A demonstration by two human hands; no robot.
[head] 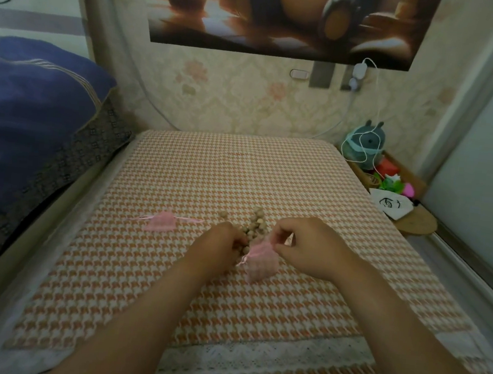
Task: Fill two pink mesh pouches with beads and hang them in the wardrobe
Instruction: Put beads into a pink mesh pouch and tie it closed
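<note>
My right hand [308, 246] pinches the rim of a pink mesh pouch [261, 261] lying on the houndstooth bed [240, 180], fingers clamped on its mouth. My left hand [219, 245], just left of that pouch, is curled closed over wooden beads [254, 221]; more lie piled beyond the pouch. The second pouch [161, 221] rests well left, closed.

Orange-and-white houndstooth cloth [234, 179] spread over the table, lace trim [254, 357] along its near edge. Dark blue blanket [32, 102] heaped at the left. Large poster [284, 14] on floral wallpaper [232, 96] behind. Grey-green plush toy [363, 146] at the right, wound with a white cable [376, 87]. Beside it, small bright toys [391, 181] and a white pouch [391, 204] bearing a drawn face.
</note>
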